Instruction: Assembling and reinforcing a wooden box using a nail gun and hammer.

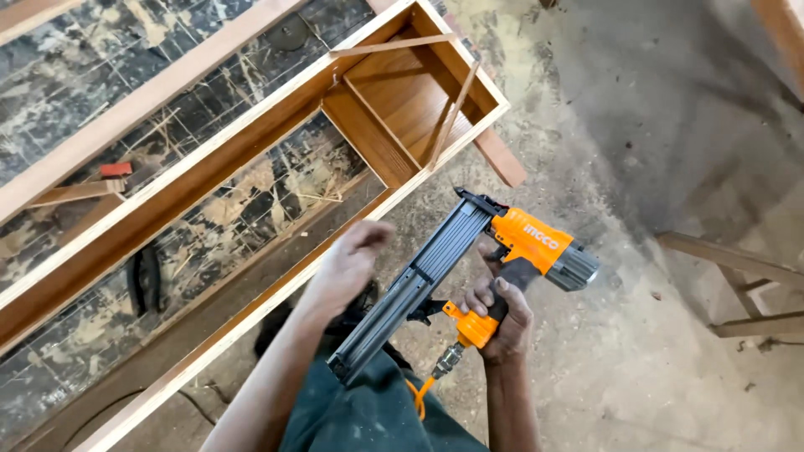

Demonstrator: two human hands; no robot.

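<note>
Dusty grey concrete floor (pixel 653 167) spreads under everything. Above it the right hand (pixel 501 314) wraps its fingers around the grip of an orange and grey pneumatic nail gun (pixel 469 264). Just left, the left hand (pixel 347 264) hovers blurred, fingers loosely curled on nothing, beside a long open plywood cabinet frame (pixel 251 159).

**Work surface and floor, seen from above**

A dark, scratched surface (pixel 75 75) carries a long wooden cabinet frame (pixel 209 167) lying flat, one end closed into a box with a thin diagonal brace. Beside it lie a loose wooden strip (pixel 75 193) and dark pliers (pixel 144 280). At right, a dusty concrete floor (pixel 653 125) strewn with sawdust.
</note>
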